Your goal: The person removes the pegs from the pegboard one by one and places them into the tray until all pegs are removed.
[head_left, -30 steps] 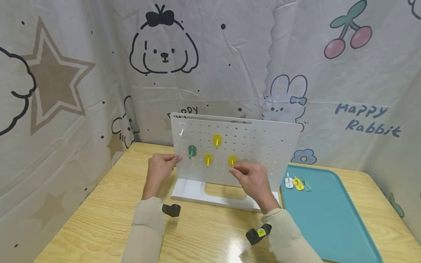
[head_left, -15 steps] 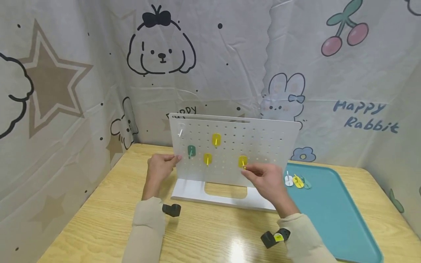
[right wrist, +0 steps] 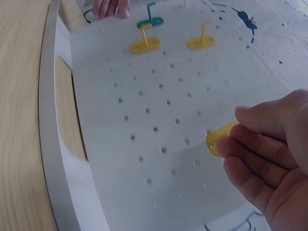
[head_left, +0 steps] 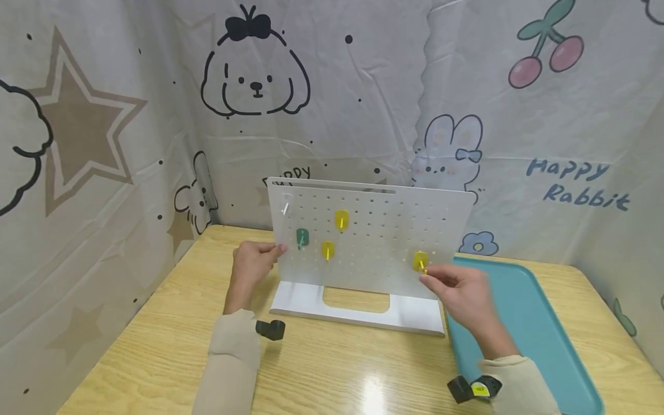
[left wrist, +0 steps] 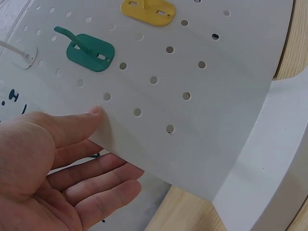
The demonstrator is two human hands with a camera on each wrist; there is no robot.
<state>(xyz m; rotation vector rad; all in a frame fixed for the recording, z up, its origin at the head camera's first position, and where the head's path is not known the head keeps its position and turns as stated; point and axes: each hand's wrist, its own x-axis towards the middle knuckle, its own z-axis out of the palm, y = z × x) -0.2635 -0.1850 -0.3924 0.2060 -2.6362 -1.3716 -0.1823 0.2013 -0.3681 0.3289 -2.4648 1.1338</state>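
Your R hand [right wrist: 272, 151] pinches yel. hook [right wrist: 219, 134] at wht. pegboard [right wrist: 120, 192]; grn. hook [right wrist: 155, 22] + 2 other yel. hooks [right wrist: 145, 46] nr. view's top.

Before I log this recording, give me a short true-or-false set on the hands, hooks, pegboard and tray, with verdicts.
1. The right hand pinches a yellow hook. True.
2. The left hand grips the green hook. False: it grips the left edge of the pegboard.
3. The green hook sits lower than the white hook. True.
4. The blue tray lies left of the pegboard. False: it lies on the right side.
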